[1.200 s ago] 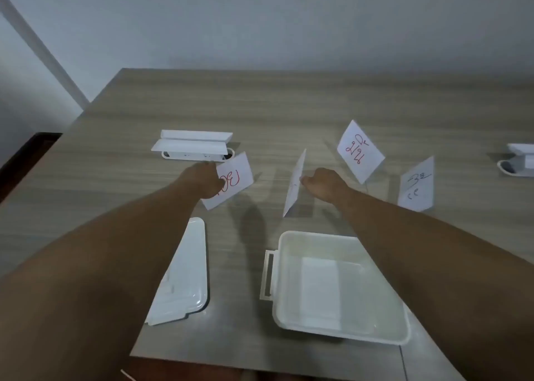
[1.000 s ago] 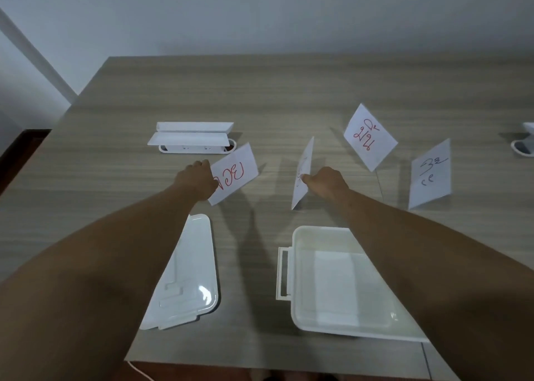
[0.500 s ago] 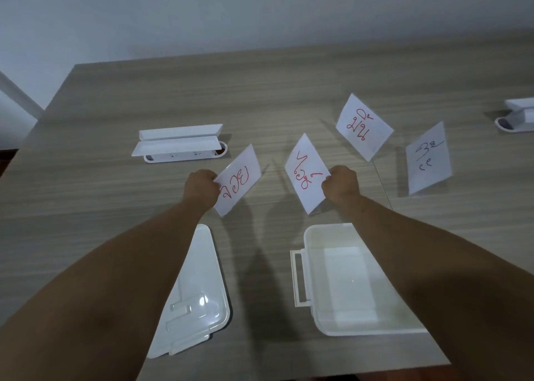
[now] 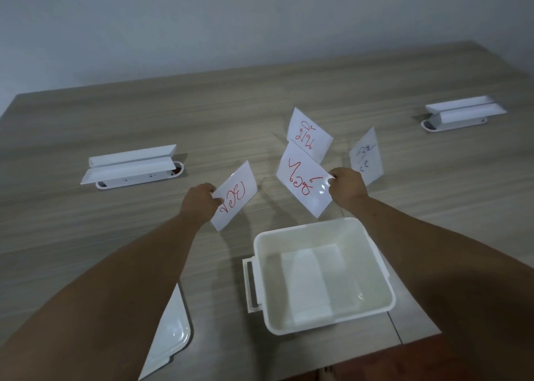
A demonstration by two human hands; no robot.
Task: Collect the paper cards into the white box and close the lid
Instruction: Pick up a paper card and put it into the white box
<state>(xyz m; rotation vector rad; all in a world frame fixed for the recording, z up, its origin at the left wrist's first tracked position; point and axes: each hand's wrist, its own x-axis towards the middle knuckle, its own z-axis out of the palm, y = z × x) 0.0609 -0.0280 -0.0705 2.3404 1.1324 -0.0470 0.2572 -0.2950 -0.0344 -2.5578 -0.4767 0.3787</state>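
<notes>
On the wood-grain surface, a white flap unit sits at the far left and the lid lies at the near left edge. The left hand pinches a red-lettered card by its left edge. The open white box stands near centre, nothing in it. Above its far rim, the right hand grips a second card. Beyond stand a third card and, further right, a dark-lettered card.

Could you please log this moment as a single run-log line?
left hand: holds card | right hand: holds card | white box: open, empty | lid: off, left of box | two cards on table
</notes>
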